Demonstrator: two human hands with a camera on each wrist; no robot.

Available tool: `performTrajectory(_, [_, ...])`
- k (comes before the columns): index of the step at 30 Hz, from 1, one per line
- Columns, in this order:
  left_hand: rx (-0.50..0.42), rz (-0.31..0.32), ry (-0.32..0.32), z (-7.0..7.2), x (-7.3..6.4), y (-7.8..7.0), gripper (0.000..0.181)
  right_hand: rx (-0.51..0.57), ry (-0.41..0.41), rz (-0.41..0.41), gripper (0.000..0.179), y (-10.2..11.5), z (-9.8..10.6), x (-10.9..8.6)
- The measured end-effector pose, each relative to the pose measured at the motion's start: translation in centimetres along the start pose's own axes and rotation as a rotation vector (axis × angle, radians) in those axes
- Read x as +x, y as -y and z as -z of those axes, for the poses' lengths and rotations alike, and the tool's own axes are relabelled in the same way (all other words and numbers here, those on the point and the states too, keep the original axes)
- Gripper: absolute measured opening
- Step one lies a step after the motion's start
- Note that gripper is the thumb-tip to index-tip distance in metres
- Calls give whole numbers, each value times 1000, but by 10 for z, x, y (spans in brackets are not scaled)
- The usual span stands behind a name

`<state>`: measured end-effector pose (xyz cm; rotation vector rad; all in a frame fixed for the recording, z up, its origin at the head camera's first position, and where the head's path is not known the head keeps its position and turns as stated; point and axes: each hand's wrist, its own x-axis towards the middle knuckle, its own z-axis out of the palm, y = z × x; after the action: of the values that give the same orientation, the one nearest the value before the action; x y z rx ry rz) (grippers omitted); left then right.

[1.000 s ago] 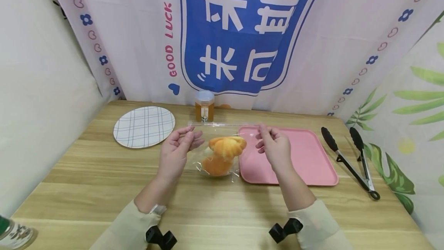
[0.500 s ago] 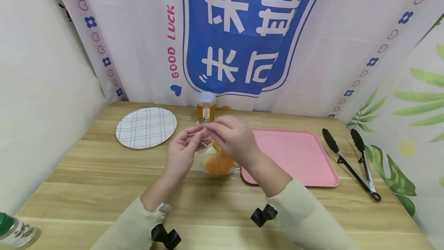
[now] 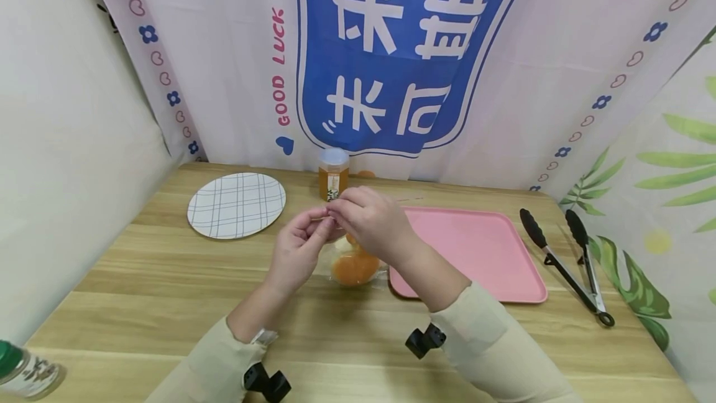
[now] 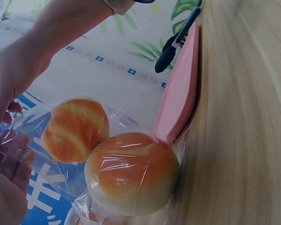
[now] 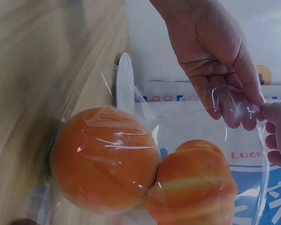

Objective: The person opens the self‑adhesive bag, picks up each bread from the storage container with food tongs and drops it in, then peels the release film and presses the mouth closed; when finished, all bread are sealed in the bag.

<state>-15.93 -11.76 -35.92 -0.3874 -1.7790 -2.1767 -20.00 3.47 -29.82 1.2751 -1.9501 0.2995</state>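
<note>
A clear plastic bag [image 5: 178,117] holds a round bun [image 4: 131,173] and a smaller ridged bread roll [image 4: 77,131]; its lower part reaches down to the wooden table. My left hand [image 3: 296,247] pinches the bag's top edge between thumb and fingers. Beside it, my right hand [image 3: 371,222] pinches the same edge, the fingertips of both hands meeting at the bag's left corner. In the head view the right hand covers most of the ridged roll, while the bun [image 3: 355,266] shows below the hands.
Right of the bag lies a pink tray [image 3: 470,254], with black-tipped tongs [image 3: 570,266] beyond it. A checked round plate [image 3: 237,206] sits at the back left. Behind the hands stands an amber jar [image 3: 334,174]. A green-lidded shaker [image 3: 25,370] is at the near left.
My right hand has moved left along the bag's top edge, from its right corner to beside my left hand. Over the last half second both hands have barely moved.
</note>
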Motion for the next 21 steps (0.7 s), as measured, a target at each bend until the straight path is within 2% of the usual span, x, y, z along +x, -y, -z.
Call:
performTrajectory(8, [103, -17, 15, 2, -3, 0, 20, 29, 54, 9, 8, 1, 7, 4])
performTrajectory(13, [143, -41, 30, 2, -5, 1, 20, 19, 87, -16, 6, 2, 8, 5])
performTrajectory(16, [130, -65, 51, 2, -5, 1, 21, 45, 99, -88, 5, 4, 7, 3])
performTrajectory(21, [70, -91, 88, 2, -5, 2, 24, 193, 90, -311, 3, 8, 5, 0])
